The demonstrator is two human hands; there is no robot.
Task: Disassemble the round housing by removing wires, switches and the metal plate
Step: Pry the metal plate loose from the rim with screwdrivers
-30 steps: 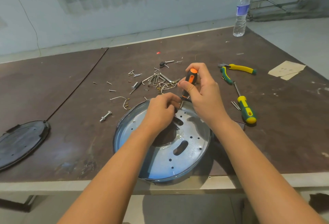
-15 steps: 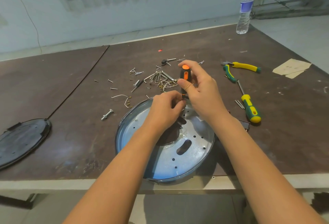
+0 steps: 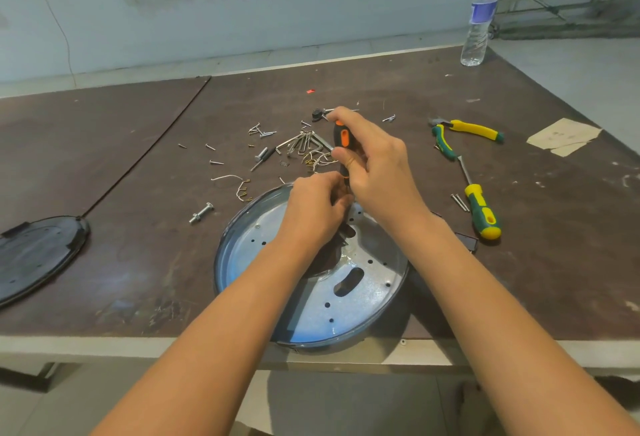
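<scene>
Galvanized steel is what's left to deal with, far as I can tell: the silvery perforated metal plate (image 3: 349, 297) is still sitting inside the round dark-rimmed housing (image 3: 221, 262), which rests at the near edge of the brown laminate desk (image 3: 138, 262), slightly overhanging it. Only the one head view to go by. The right hand (image 3: 377, 172) has its grip wrapped tight around a black-and-orange-handled screwdriver (image 3: 341, 138), held nearly upright with the tip going down at the far side of the plate, and the left hand (image 3: 315, 207) is pinched in right at that tip; whether it's holding a screw or just steadying things I can't tell, fingers hide it. So I'd guess a plate fastener is being backed out. Progress looks decent: a scatter of loose silver screws and hex keys (image 3: 301, 145) plus short white wire offcuts with brass ends (image 3: 239, 186) lie beyond the housing, a bigger bolt with nut (image 3: 201, 213) to its left, and a flat black round cover (image 3: 34, 255) sits well off on the left. No wires or switches visible in the housing, though the arms cover a lot. As a container it only holds that plate. Green-yellow pliers (image 3: 464, 134) and a green-yellow screwdriver (image 3: 479, 210) are parked to the right, a clear plastic water bottle (image 3: 479, 20) at the far corner.
</scene>
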